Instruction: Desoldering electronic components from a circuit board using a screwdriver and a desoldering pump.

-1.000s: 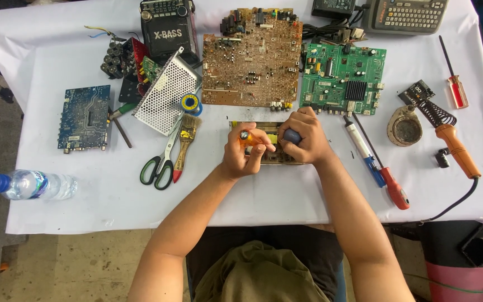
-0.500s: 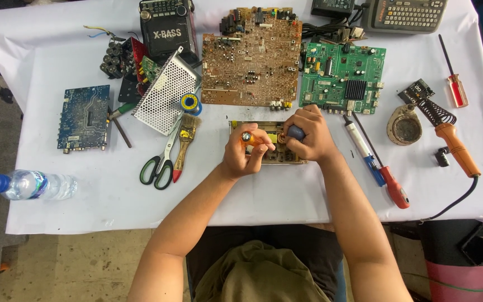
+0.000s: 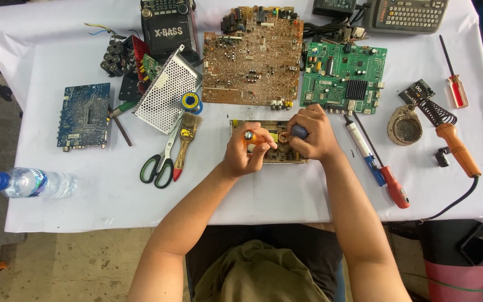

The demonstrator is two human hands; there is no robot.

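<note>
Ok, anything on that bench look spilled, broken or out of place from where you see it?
Nothing spilled or visibly broken. Two oddities: the water bottle lies on its side at the table's left edge, and the perforated metal cover rests tilted against other parts. Both hands, left and right, work over the small circuit board.

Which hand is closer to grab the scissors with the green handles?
Probably the left hand: it is on the scissors' side of the small board, though it grips an orange-handled tool. The right hand sits farther away.

A small yellowish circuit board (image 3: 269, 146) lies flat under both hands.
</note>
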